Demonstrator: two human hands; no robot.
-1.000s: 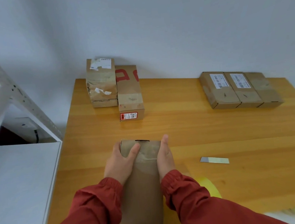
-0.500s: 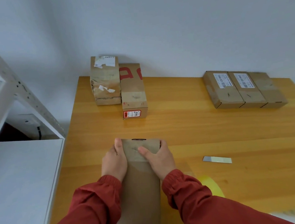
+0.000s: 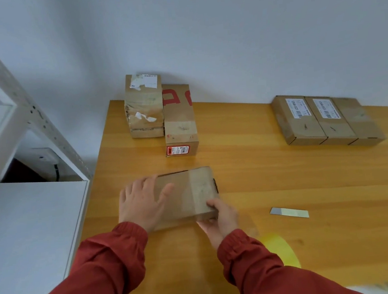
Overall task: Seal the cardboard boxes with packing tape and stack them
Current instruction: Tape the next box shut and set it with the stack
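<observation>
Cardboard box point(image 3: 192, 194) under flat left grip point(image 3: 141, 205), right grip point(image 3: 220, 217) clutching it; three boxes point(image 3: 326, 121) apart

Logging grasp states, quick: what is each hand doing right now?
Left hand: open, fingers spread flat on the taped cardboard box.
Right hand: holding that box's near right corner.

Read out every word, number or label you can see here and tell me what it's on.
No text reads clearly.
On the long box: large red marks, cut off, illegible.
On its end sticker: red and white, too small.
On the flat boxes, white labels: barcodes and print, too blurred.
On the back stack, torn label: blurred.
On the near box: no print visible.
</observation>
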